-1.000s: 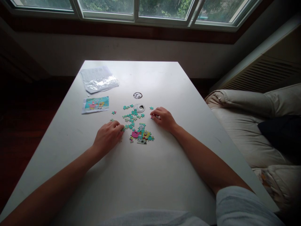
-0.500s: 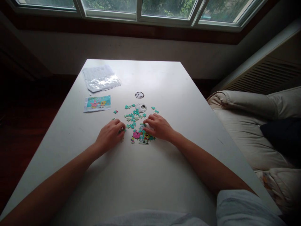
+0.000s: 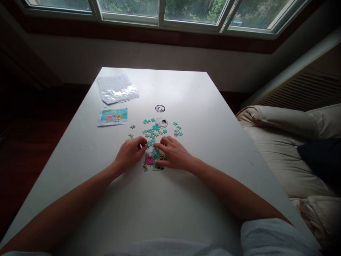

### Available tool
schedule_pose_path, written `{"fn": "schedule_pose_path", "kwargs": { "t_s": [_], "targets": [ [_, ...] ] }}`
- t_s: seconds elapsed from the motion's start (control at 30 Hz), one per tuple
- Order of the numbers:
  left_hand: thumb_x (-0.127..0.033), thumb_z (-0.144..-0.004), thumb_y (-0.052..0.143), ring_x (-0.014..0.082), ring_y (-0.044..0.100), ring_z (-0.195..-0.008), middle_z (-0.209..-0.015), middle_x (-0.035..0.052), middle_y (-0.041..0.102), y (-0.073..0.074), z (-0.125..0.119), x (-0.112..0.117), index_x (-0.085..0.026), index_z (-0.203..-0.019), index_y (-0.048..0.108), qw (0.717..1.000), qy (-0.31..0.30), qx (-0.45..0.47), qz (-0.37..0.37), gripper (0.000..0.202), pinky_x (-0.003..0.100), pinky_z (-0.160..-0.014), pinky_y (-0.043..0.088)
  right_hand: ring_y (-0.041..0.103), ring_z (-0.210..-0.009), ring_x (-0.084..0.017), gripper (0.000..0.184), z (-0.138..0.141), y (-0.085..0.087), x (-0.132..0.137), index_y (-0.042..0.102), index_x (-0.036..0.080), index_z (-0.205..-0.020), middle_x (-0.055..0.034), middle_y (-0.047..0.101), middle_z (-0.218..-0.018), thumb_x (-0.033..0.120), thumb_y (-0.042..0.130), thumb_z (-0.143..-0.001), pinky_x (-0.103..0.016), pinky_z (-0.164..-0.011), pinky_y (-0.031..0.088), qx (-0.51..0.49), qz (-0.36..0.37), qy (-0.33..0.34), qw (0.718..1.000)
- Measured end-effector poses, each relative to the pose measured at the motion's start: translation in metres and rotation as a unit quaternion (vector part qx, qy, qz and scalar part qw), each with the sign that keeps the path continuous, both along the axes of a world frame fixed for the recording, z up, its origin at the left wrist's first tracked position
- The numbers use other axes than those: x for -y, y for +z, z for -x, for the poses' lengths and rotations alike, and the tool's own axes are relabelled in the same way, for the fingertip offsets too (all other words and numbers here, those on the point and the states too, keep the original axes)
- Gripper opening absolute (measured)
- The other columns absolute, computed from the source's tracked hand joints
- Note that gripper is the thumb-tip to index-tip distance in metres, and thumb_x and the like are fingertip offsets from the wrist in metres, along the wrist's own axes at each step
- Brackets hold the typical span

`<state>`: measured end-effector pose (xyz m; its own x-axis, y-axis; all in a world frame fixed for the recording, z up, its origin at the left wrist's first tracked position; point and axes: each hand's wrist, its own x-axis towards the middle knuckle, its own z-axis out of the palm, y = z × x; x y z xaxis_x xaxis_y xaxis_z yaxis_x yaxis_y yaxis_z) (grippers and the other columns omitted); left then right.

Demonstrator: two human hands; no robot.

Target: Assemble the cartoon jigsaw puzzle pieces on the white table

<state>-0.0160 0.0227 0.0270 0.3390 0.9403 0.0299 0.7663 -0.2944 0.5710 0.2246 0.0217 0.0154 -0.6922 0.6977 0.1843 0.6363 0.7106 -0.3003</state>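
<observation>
A partly joined jigsaw puzzle (image 3: 149, 160), with pink and yellow cartoon figures, lies flat on the white table (image 3: 149, 206). My right hand (image 3: 174, 153) rests over its right side, thumb and fingers spread, hiding part of the picture. Just left of the puzzle's upper edge is my left hand (image 3: 130, 151), its thumb and forefinger curled together at a small puzzle piece (image 3: 147, 146). Loose turquoise puzzle pieces (image 3: 152, 133) are scattered beyond both hands. A few pale pieces (image 3: 130, 135) lie behind my left hand.
A picture sheet (image 3: 113, 117) with the same cartoon figures lies at the left, below a clear plastic sleeve with papers (image 3: 117, 89). Two round holes, one with a metallic rim (image 3: 161, 123), sit in the tabletop. A pale sofa (image 3: 277, 156) stands along the right side.
My right hand has slid left and nearer, and the joined puzzle has shifted the same way under it. Several pieces on the right are now uncovered. My left hand has moved right, towards the puzzle.
</observation>
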Motion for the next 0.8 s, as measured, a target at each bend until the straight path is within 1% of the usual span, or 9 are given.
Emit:
{"fn": "schedule_pose_path", "kwargs": {
  "t_s": [0.1,0.23,0.3,0.5,0.67,0.8],
  "targets": [
    [-0.029,-0.088,0.057,0.0147,0.062,-0.070,-0.078,-0.0029,0.069,0.0010,-0.0036,-0.0004,-0.024,-0.091,0.066,1.000,-0.001,0.008,0.008,0.011,0.028,-0.072,0.044,0.048,-0.098,-0.029,0.065,0.0027,-0.0036,0.0007,0.054,0.023,-0.136,-0.0132,0.057,-0.110,0.057,0.070,-0.083,-0.045,-0.090,0.044,-0.009,0.003,0.008,1.000],
    [-0.026,-0.087,0.056,0.0168,0.064,-0.077,-0.081,-0.0024,0.072,-0.0020,-0.0072,0.0007,-0.025,-0.087,0.068,1.000,-0.001,-0.008,-0.011,0.013,0.034,-0.086,0.042,0.049,-0.101,-0.029,0.066,0.0026,-0.0064,-0.0003,0.053,0.023,-0.138,-0.0127,0.056,-0.112,0.056,0.069,-0.084,-0.045,-0.092,0.044,-0.015,0.002,0.030,0.999],
    [-0.025,-0.086,0.056,0.0172,0.064,-0.078,-0.082,-0.0025,0.073,-0.0033,-0.0081,0.0012,-0.025,-0.087,0.069,1.000,0.004,-0.013,-0.014,0.013,0.036,-0.089,0.040,0.049,-0.101,-0.029,0.066,0.0024,-0.0066,-0.0008,0.053,0.022,-0.138,-0.0129,0.056,-0.113,0.057,0.068,-0.084,-0.045,-0.092,0.044,-0.015,0.002,0.036,0.999],
    [-0.031,-0.086,0.057,0.0174,0.063,-0.076,-0.078,-0.0026,0.071,-0.0050,-0.0088,-0.0005,-0.025,-0.088,0.069,1.000,0.015,-0.004,0.008,0.014,0.034,-0.085,0.040,0.048,-0.101,-0.028,0.066,0.0022,-0.0070,-0.0020,0.054,0.021,-0.137,-0.0131,0.057,-0.112,0.056,0.069,-0.084,-0.045,-0.093,0.044,-0.018,0.001,0.049,0.999],
    [-0.028,-0.085,0.058,0.0191,0.063,-0.079,-0.077,-0.0023,0.071,-0.0065,-0.0104,-0.0011,-0.026,-0.087,0.070,1.000,0.013,-0.021,-0.010,0.012,0.035,-0.084,0.037,0.048,-0.102,-0.028,0.066,0.0024,-0.0085,-0.0025,0.054,0.018,-0.136,-0.0134,0.056,-0.112,0.058,0.068,-0.085,-0.045,-0.093,0.044,-0.019,0.000,0.060,0.998],
    [-0.027,-0.085,0.058,0.0184,0.062,-0.077,-0.077,-0.0022,0.070,-0.0068,-0.0094,-0.0012,-0.025,-0.086,0.069,1.000,0.009,-0.020,-0.016,0.011,0.034,-0.081,0.037,0.047,-0.102,-0.028,0.066,0.0022,-0.0089,-0.0027,0.054,0.018,-0.136,-0.0134,0.056,-0.112,0.058,0.067,-0.085,-0.044,-0.093,0.044,-0.020,-0.002,0.063,0.998]
  ]
}}
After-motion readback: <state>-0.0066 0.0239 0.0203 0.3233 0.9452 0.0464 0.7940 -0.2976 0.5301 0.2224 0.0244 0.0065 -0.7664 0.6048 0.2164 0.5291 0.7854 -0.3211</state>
